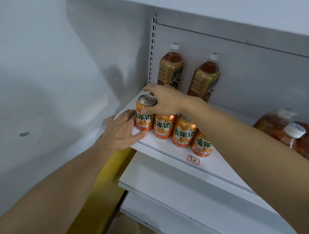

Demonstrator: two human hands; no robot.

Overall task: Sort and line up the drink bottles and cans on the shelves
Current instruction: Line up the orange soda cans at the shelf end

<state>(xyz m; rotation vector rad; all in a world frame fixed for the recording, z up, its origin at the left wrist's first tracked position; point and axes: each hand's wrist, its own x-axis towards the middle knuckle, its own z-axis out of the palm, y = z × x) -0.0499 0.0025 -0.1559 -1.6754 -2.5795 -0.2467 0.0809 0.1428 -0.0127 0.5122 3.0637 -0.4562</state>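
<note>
Four orange cans [174,129] lined along shelf [165,152] front; end can [144,114] pinched by right hand [165,99], steadied by spread left hand [124,131]. Bottles at right [289,131] judged unsorted.

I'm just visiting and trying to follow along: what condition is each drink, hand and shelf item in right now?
Leftmost orange can: upright, unopened, held at the top.
Three other orange cans: upright, in a row along the shelf front.
Two brown tea bottles: upright, capped, at the back.
Bottles at right: capped, blurred.
Right hand: grips the leftmost can's top.
Left hand: fingers straight, against that can's side.
Shelf label: stuck on the shelf edge.
</note>
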